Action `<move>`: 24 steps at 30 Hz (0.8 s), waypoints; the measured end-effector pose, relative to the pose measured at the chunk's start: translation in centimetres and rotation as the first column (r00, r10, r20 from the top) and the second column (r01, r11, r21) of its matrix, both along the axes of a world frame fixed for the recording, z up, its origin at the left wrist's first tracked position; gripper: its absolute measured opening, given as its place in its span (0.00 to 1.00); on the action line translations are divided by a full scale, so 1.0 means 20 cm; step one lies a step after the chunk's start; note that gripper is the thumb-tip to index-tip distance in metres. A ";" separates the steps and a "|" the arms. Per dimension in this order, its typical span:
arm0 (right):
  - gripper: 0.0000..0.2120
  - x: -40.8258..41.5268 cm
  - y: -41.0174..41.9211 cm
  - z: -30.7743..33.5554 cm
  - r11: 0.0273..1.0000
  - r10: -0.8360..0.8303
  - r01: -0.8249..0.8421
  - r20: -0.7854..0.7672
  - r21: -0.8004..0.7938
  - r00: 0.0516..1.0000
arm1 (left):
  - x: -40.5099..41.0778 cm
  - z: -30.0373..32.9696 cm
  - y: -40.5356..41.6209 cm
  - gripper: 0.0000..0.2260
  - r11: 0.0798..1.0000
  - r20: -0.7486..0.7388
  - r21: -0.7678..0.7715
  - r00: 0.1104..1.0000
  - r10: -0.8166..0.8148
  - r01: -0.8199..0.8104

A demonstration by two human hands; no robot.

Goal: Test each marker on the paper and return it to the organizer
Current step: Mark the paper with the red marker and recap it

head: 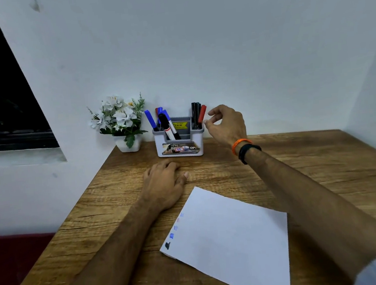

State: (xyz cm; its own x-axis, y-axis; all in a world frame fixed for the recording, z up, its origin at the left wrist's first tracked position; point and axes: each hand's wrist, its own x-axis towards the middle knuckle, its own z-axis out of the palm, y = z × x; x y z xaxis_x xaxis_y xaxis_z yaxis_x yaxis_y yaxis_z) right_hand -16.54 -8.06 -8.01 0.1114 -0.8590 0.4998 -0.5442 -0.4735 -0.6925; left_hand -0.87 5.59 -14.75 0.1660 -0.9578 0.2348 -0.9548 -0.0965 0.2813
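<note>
Starting at the left, the flower pot (129,143) stands at about ten o'clock from my left hand (163,186), against the wall and out of the way. My left hand lies flat on the table (323,175) with the fingers relaxed and holding nothing, just in front of the organizer (179,146).

The organizer sits at twelve o'clock from that hand. Its left compartment holds blue markers (150,120) and a black-capped marker (168,127) leaning forward; its right compartment holds dark pens (195,114) and a red marker (202,114).

My right hand (225,125) hangs at three o'clock from the organizer, thumb and forefinger pinched loosely just beside the red marker. I cannot tell whether they touch it, but nothing is lifted in the hand.

The paper (233,241) lies at five o'clock from my left hand. Along its left edge run a black blot, then blue patches and a fainter reddish one, so I judge several markers tested and back in place. The markers in the right compartment look to be what is left, perhaps starting with the red one.
</note>
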 end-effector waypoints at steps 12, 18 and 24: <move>0.11 0.14 -0.06 0.04 0.977 -0.125 0.132 -0.049 0.168 0.991 | 0.01 -0.01 -0.01 0.22 1.000 0.016 -0.016 1.000 0.003 -0.003; 0.07 0.12 -0.02 0.13 0.996 -0.011 -0.014 0.261 0.092 0.965 | 0.01 -0.02 -0.01 0.22 0.999 0.003 -0.034 1.000 -0.008 0.008; 0.07 0.08 0.12 0.26 0.971 0.227 -0.235 0.472 -0.044 0.852 | 0.01 0.00 0.01 0.22 0.999 -0.046 -0.029 0.999 -0.017 0.015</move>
State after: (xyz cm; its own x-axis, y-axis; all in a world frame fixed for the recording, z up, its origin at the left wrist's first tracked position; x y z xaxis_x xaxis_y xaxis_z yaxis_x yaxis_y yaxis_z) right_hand -14.98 -5.74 -2.79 0.0624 -0.8455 0.5303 -0.0281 -0.5326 -0.8459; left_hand -0.73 5.81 -14.67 0.1621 -0.9535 0.2542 -0.9419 -0.0726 0.3280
